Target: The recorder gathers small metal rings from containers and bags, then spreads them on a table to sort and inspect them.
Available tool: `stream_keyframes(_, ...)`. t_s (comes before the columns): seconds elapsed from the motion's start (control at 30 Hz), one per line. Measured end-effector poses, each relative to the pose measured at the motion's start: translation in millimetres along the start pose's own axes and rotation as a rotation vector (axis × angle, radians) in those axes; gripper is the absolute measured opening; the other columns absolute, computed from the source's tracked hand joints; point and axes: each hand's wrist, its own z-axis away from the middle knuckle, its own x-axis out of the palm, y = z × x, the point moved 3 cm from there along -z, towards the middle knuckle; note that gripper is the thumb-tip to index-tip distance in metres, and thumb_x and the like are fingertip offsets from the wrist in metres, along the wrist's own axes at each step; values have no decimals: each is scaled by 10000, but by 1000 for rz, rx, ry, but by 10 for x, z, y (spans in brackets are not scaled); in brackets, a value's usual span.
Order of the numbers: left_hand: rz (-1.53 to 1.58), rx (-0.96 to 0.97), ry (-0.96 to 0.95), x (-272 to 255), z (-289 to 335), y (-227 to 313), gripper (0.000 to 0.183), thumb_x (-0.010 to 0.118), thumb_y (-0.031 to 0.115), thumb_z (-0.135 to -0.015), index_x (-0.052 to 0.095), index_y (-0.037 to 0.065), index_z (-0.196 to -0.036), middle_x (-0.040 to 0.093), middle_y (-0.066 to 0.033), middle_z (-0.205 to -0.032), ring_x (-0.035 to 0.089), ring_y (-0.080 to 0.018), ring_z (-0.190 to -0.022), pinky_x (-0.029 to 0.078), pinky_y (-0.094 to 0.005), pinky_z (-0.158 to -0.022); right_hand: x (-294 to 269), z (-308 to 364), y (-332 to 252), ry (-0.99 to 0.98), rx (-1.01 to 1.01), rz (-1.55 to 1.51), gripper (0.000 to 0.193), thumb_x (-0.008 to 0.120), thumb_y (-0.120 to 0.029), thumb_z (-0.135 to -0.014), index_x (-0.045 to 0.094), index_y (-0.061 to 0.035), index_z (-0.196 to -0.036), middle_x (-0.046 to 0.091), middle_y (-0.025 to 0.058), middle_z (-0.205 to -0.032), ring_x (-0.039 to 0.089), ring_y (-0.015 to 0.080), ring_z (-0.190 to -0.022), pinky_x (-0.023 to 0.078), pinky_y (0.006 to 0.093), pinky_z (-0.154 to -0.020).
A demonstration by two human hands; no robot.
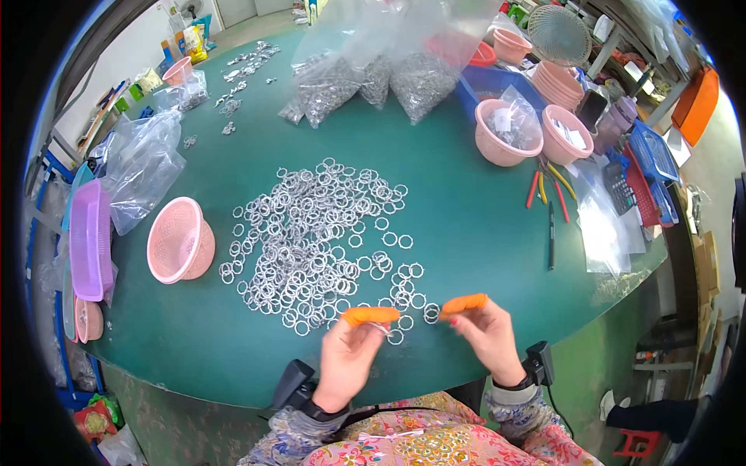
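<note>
A heap of thin silver metal rings with small bumps round their rims [311, 233] spreads over the green table. My left hand [347, 359], an orange cover on its index finger, pinches what looks like a silver ring [381, 328] between thumb and index finger. Loose rings [406, 322] lie just right of its fingertips. My right hand [486, 334] also wears an orange finger cover. Its thumb and index finger are drawn together beside a small stack of rings [431, 313]; whether anything is between them is hidden.
A pink basket [180, 241] stands left of the heap, near a purple tray [91, 241]. Clear bags of metal parts [423, 81] lie at the back. Pink bowls [505, 147], pliers [548, 190] and a black pen [552, 237] are at the right. A person's leg [657, 418] shows lower right.
</note>
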Motion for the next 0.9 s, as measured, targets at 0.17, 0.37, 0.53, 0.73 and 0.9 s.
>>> stream_keyframes(0.17,356,-310,-33,-220,56,20,191,439,24,-903,516,-7,-1075,616,-186,-1059,629,-264,-935,531,-415,-831,-71,-71,-107,83,-163,627,302,731,-106,-773,679,-91,-1071,598,53,-913,554,182,-782,470,300,-699)
stream_keyframes(0.37,633,-517,-60,-204,128,17,235,502,29,-872,524,2,-1104,592,-118,-993,538,-145,-753,461,-291,-661,150,-85,-53,83,-370,896,450,780,-152,-704,653,-118,-1134,535,83,-957,512,276,-902,451,348,-778)
stream_keyframes(0.53,418,-585,-112,-191,170,-82,201,526,65,-891,561,-2,-1077,561,-50,-869,447,-88,-659,383,-248,-585,119,-90,19,19,-263,756,285,741,-55,-727,661,-77,-999,548,67,-844,547,233,-759,472,337,-707)
stream_keyframes(0.73,55,-472,-179,7,179,-57,231,573,105,-936,557,31,-1155,541,33,-811,432,-18,-634,350,-171,-551,208,0,97,-30,-175,303,216,657,44,-759,643,-46,-955,638,46,-856,605,131,-691,490,260,-684)
stream_keyframes(0.9,-23,-508,-225,23,175,-96,284,580,140,-942,530,41,-1203,545,32,-776,439,-13,-597,348,-167,-512,362,28,18,-58,-96,-77,195,661,61,-809,587,8,-982,657,71,-931,625,137,-811,506,276,-718)
